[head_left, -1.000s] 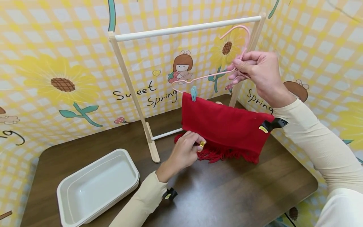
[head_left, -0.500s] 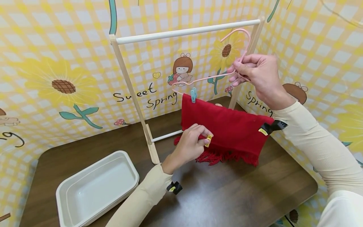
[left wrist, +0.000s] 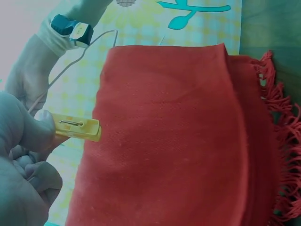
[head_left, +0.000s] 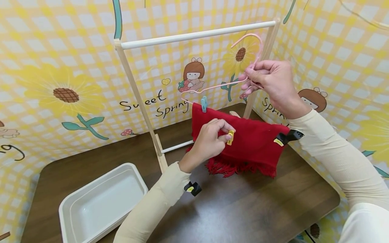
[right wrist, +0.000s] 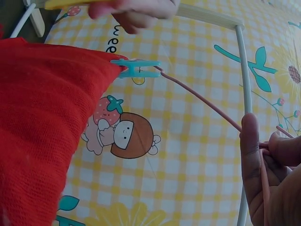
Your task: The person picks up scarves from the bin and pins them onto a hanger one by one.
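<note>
My right hand (head_left: 271,82) grips a pink hanger (head_left: 218,86) just below its hook, holding it up over the table. Folded over the hanger's lower bar is a red fringed scarf (head_left: 249,141), its fringe hanging low. A light blue clothespin (head_left: 204,104) clips the scarf near the hanger's left end; the right wrist view shows this blue clothespin (right wrist: 135,68) on the scarf's corner. Between thumb and fingers my left hand (head_left: 209,138) pinches a yellow clothespin (head_left: 230,137), in front of the scarf. In the left wrist view the yellow clothespin (left wrist: 77,127) points toward the scarf's top edge.
Behind the scarf stands a wooden rack with a white top rail (head_left: 197,34). A pale grey plastic basin (head_left: 63,209) sits on the brown table (head_left: 243,209) at the left. Yellow checked cloth (head_left: 91,20) covers the walls behind and to the right.
My left hand has risen and moved right with the yellow clothespin, closer to the scarf's upper part. The right hand still holds the hanger, slightly lower and further left in view.
</note>
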The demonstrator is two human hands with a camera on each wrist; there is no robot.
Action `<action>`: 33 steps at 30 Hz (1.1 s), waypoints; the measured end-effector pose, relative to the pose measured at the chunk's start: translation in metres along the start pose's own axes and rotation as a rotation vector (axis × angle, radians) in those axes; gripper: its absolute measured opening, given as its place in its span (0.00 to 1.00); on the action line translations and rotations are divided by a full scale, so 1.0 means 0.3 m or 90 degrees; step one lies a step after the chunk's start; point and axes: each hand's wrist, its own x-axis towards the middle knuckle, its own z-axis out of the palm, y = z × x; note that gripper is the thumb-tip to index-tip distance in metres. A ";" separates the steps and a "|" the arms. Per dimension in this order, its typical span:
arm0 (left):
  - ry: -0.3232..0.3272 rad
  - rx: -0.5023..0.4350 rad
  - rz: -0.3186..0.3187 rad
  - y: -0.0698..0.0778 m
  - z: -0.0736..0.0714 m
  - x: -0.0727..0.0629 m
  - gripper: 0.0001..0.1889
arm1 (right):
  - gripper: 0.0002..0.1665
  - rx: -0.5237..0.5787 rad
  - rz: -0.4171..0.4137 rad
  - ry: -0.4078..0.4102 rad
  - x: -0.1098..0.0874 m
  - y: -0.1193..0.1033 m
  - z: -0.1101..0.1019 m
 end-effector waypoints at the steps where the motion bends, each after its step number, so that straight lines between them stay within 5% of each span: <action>1: -0.001 -0.001 -0.002 0.003 -0.002 0.008 0.07 | 0.11 -0.004 0.001 0.000 -0.001 0.000 0.001; 18: 0.004 0.000 -0.028 0.059 0.014 0.119 0.06 | 0.08 -0.033 0.009 0.001 -0.006 0.002 0.028; 33: 0.050 0.013 0.005 0.089 0.068 0.173 0.04 | 0.09 -0.049 -0.001 -0.002 -0.004 0.006 0.055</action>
